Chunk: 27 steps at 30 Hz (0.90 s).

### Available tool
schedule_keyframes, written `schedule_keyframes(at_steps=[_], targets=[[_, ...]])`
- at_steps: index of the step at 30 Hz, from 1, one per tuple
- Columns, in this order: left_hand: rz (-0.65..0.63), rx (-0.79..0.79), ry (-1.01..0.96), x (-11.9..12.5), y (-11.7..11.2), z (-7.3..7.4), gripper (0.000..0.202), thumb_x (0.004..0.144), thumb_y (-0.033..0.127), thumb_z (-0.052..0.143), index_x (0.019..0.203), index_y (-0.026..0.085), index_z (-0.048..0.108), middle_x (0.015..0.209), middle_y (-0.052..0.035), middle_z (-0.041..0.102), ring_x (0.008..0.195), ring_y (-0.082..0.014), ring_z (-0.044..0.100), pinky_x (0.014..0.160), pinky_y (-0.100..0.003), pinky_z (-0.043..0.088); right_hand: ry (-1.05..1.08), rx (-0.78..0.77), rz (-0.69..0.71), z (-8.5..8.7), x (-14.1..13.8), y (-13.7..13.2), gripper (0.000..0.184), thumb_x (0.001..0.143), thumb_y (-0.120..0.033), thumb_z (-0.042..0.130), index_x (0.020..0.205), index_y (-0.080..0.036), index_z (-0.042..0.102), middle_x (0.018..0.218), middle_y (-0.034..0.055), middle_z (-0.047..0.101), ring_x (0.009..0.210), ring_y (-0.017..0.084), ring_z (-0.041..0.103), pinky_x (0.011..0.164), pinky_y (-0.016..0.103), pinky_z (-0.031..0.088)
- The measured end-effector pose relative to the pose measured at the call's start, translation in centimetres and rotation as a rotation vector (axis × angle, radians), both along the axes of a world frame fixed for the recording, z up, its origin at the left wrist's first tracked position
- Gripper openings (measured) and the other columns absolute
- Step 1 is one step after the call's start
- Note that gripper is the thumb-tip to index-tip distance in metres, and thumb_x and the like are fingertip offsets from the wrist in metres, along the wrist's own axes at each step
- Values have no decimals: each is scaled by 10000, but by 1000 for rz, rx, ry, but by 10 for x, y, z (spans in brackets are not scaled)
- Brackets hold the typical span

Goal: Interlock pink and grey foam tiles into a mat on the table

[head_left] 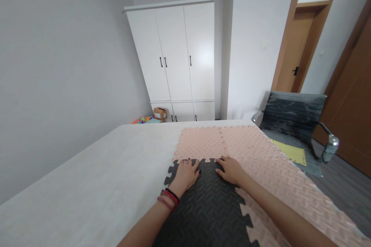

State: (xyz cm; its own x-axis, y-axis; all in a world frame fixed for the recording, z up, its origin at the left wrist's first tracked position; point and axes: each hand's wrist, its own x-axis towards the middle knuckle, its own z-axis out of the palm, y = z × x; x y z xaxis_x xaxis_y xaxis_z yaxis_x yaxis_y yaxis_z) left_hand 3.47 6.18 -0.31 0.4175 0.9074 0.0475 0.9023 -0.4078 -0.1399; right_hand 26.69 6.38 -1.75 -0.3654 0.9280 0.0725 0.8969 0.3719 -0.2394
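A black foam mat tile [207, 204] with jigsaw edges lies flat before me. Its far edge meets pink foam mat tiles [199, 141], and its right edge lies over or against more pink tiles; I cannot tell whether the teeth interlock. My left hand [185, 175] rests palm down on the tile's far left corner, fingers spread and fingertips at the seam. Flat on the far right corner lies my right hand [230, 170], fingers stretched out, also at the seam. Neither hand grips anything. The hands hide parts of the seam.
The mats lie on a broad white surface [116, 170]. A dark office chair [292, 117] with a yellow tile [291, 152] on its seat stands to the right. Behind are a white wardrobe [176, 54], a cardboard box [160, 113] and colourful items [143, 119].
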Motion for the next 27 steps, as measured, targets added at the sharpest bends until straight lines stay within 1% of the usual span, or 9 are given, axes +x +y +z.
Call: schedule_keyframes(at_steps=[4,6,9,12,16,19,22,24,27], targets=[[3,-20,-4,-1,-1,0,471,918,445,503,1318,198,470,1232,-95,572,1083,-230,579,939,-491,473,60,-34,58,1,28,27,423,879,-419,435,1200,-219,625,1187,86,635,1075,213,581,939,320,420],[6,-33,-7,-2,-2,1,488,919,455,496,1334,202,456,1251,-98,565,1099,-233,573,946,-492,468,80,-23,49,2,44,47,418,892,-349,395,1216,-200,613,1236,85,614,1122,190,561,967,296,405],[30,-40,-15,-2,-5,0,547,923,488,457,1394,216,403,1337,-125,517,1176,-271,533,975,-520,432,84,15,-19,-4,64,77,493,892,-318,381,1342,-165,512,1431,127,451,1296,219,429,1057,346,335],[52,-42,-25,-4,-8,-3,580,929,512,379,1440,237,364,1403,-162,473,1251,-341,473,996,-536,392,72,6,-63,-19,73,94,537,907,-403,383,1399,-202,454,1489,128,374,1350,244,366,1089,403,294],[64,-56,-40,-4,-8,-7,595,926,524,314,1459,260,343,1443,-177,436,1305,-386,412,1004,-540,368,63,-10,-90,-41,77,99,548,927,-507,337,1388,-245,472,1500,115,360,1390,254,299,1123,453,212],[66,-73,-56,-3,-7,-8,604,921,534,306,1456,259,349,1438,-184,440,1292,-396,421,995,-551,367,67,2,-104,-48,78,98,553,921,-541,342,1384,-268,472,1519,120,320,1410,273,250,1121,499,187],[38,-101,-77,-8,1,-4,608,899,560,384,1430,264,389,1391,-168,488,1235,-367,480,998,-549,370,78,19,-72,-47,80,99,552,914,-564,352,1379,-291,474,1509,106,343,1400,266,275,1119,503,197],[8,-133,-94,-17,13,3,576,872,557,486,1362,256,465,1300,-127,561,1157,-300,541,987,-518,402,89,30,-39,-44,88,100,553,899,-576,387,1369,-302,485,1502,80,363,1385,240,311,1125,449,222],[45,-145,-133,-39,43,16,456,888,480,537,1253,207,531,1202,-79,599,1064,-216,583,940,-463,464,114,77,-92,-40,123,105,547,914,-528,367,1392,-276,458,1503,56,368,1366,193,346,1128,366,251]])
